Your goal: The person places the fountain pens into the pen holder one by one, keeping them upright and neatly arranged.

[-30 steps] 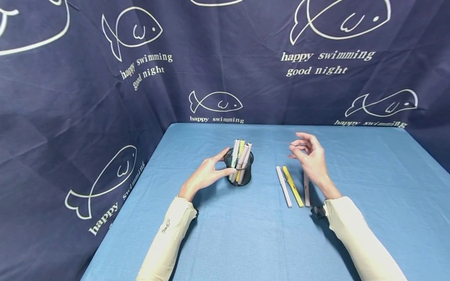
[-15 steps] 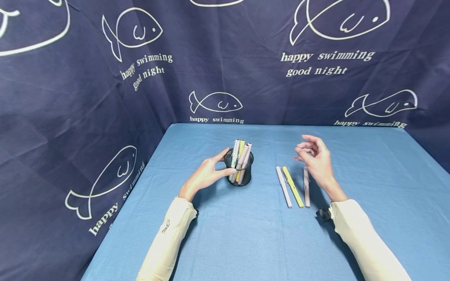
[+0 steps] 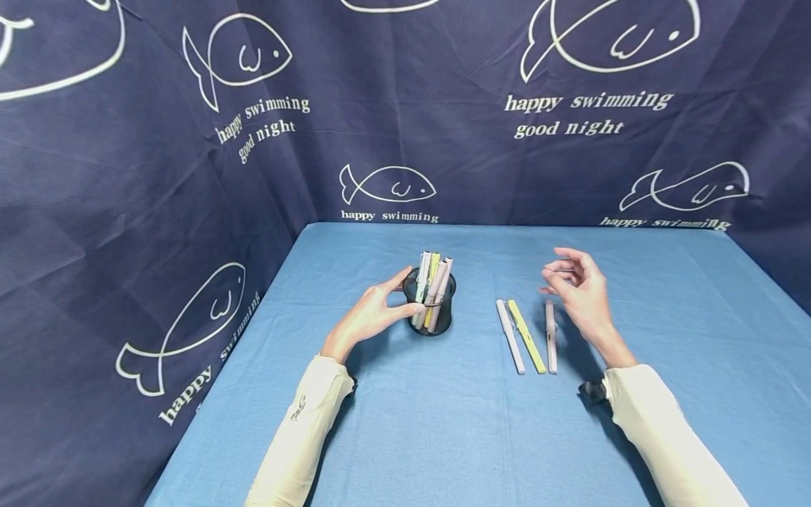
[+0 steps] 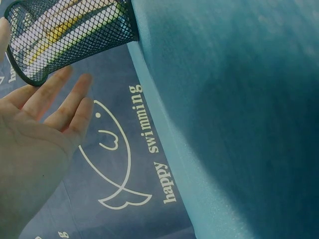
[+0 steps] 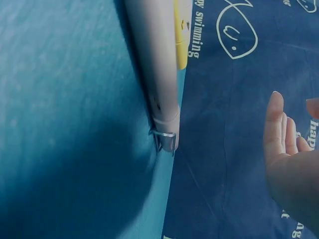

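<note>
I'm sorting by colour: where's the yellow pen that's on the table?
In the head view, the yellow pen lies right of centre on the table, between two pale pens.
</note>
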The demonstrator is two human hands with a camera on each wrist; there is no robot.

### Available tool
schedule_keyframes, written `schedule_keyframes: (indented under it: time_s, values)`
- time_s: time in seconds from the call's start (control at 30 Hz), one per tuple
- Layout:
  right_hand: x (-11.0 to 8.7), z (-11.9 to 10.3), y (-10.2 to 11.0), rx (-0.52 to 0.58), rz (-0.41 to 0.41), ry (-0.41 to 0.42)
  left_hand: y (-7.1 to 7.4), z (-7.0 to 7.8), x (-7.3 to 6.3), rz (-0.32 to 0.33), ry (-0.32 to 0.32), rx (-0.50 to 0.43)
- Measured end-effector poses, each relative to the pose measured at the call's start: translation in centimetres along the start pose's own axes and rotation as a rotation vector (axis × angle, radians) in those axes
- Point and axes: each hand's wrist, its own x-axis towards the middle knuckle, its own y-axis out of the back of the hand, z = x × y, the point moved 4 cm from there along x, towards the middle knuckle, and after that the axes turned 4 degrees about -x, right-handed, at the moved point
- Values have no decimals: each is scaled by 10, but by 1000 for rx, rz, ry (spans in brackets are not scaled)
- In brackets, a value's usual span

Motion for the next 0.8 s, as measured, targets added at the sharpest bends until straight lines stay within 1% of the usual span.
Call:
schedule_keyframes:
  time_s: [0.37,0.6,0.8]
  values:
    - [-4,0,13,-27,27,-29,1,-1,1,-6,4,-4]
    - [-7,2,20,23,20,-14,0,-2,1,-8,1,-3]
    - [-7,2,26,24,6,-15,0,-1,0,-5,0,-6]
